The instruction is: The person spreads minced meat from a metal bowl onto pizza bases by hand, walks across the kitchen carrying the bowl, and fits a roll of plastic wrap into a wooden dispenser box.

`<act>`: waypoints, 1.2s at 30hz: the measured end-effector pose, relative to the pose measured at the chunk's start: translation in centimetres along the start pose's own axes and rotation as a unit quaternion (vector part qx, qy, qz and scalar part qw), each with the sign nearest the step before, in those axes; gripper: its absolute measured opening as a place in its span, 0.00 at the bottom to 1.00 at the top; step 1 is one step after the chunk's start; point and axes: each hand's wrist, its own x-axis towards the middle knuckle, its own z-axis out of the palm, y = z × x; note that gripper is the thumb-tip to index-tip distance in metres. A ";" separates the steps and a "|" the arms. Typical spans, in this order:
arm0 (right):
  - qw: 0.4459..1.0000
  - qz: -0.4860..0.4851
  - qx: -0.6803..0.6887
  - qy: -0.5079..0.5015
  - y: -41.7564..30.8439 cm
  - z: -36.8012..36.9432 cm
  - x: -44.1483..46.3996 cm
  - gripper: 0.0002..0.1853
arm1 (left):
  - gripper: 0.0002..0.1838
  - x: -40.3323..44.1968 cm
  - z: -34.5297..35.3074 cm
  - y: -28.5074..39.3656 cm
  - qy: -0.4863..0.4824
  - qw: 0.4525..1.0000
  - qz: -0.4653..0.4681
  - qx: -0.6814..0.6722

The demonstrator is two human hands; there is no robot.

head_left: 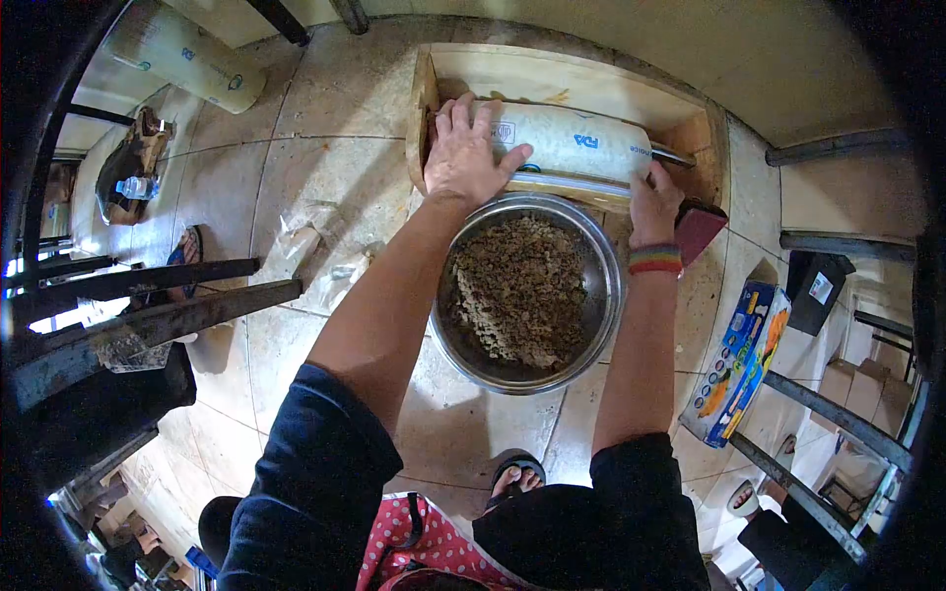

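Note:
A roll of printed plastic film [567,136] lies in a long wooden box [532,74] on the tiled floor. My left hand [471,158] rests on the roll's left part, fingers spread. At the box's right front edge, my right hand [654,204] is closed, its fingertips against the end of a pale strip [562,185] along the front. What they pinch is too small to make out. Just in front of the box, between my forearms, stands a steel bowl [613,295] holding a brown crumbly mixture [527,295]. A dark red flat object [702,234] sits beside my right wrist.
A colourful printed carton [737,364] lies on the floor to the right. Another film roll [187,59] stands at the upper left. Crumpled clear plastic [345,276] lies left of the bowl. Metal frame legs [148,291] flank both sides. A small plastic bottle [138,187] is farther left.

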 end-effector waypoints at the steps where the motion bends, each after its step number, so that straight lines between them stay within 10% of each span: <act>1: 1.000 -0.001 0.001 0.002 -0.6 0.1 -0.3 0.22 | 0.36 0.1 0.0 -0.1 0.002 1.000 0.001 0.000; 7: 0.976 -0.097 -0.182 0.063 -1.1 1.6 -2.0 0.24 | 0.37 0.1 -0.2 0.1 -0.022 1.000 -0.007 0.011; 21: 0.989 -0.101 0.092 0.049 -2.0 0.8 -1.8 0.17 | 0.38 0.0 -0.5 0.4 -0.043 0.999 -0.024 0.023; 36: 0.985 -0.115 -0.008 0.127 -0.7 0.5 -1.4 0.11 | 0.37 0.1 -0.2 0.2 -0.036 0.999 -0.018 0.001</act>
